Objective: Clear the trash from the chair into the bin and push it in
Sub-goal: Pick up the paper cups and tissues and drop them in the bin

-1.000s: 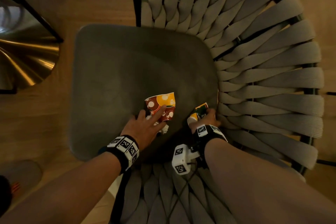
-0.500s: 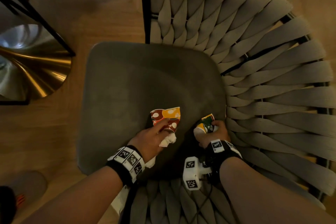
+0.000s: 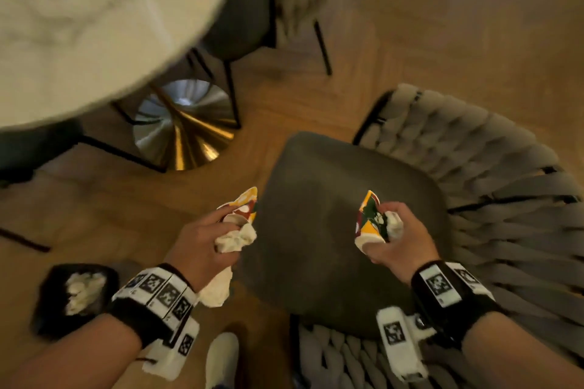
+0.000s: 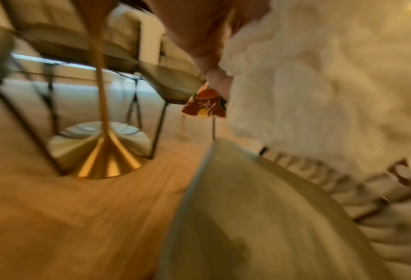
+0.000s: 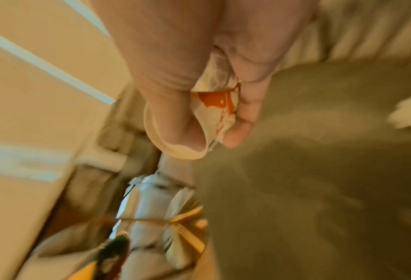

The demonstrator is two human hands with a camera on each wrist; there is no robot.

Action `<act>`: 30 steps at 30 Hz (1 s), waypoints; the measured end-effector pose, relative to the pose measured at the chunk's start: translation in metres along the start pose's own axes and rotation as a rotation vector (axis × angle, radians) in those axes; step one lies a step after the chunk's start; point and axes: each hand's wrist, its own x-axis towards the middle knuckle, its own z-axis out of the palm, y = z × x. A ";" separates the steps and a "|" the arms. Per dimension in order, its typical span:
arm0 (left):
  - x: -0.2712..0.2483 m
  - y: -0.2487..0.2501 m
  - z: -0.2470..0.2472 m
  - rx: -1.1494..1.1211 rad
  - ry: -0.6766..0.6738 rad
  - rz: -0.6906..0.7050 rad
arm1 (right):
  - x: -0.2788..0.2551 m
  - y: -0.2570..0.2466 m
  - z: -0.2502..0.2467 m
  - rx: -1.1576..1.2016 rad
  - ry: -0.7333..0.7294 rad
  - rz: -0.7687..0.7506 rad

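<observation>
My left hand (image 3: 218, 224) is lifted over the left edge of the grey chair seat (image 3: 331, 262). It grips a crushed red and orange paper cup (image 3: 243, 204) together with a white crumpled tissue (image 3: 235, 238). In the left wrist view the cup (image 4: 207, 104) pokes out beside the tissue (image 4: 319, 85). My right hand (image 3: 392, 215) hovers above the seat and grips a second crushed cup (image 3: 368, 221) with a tissue wad (image 3: 395, 224); the right wrist view shows that cup (image 5: 211, 115) pinched under the thumb. A black bin (image 3: 50, 300) with white paper inside stands on the floor at lower left.
A round marble table (image 3: 94, 25) on a gold flared base (image 3: 186, 133) stands at upper left. Another dark chair (image 3: 249, 9) sits beyond it. The woven backrest (image 3: 505, 183) wraps the seat's right side. A white shoe (image 3: 222, 357) is near the bin on the wooden floor.
Both hands have risen off the seat with their cups and tissues, the left one moving out past the seat's left edge. The view has swung so that table and bin appear.
</observation>
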 end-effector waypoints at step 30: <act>-0.204 -0.597 -0.071 0.214 -0.204 -0.738 | -0.133 -0.008 0.610 -0.540 -0.553 -0.306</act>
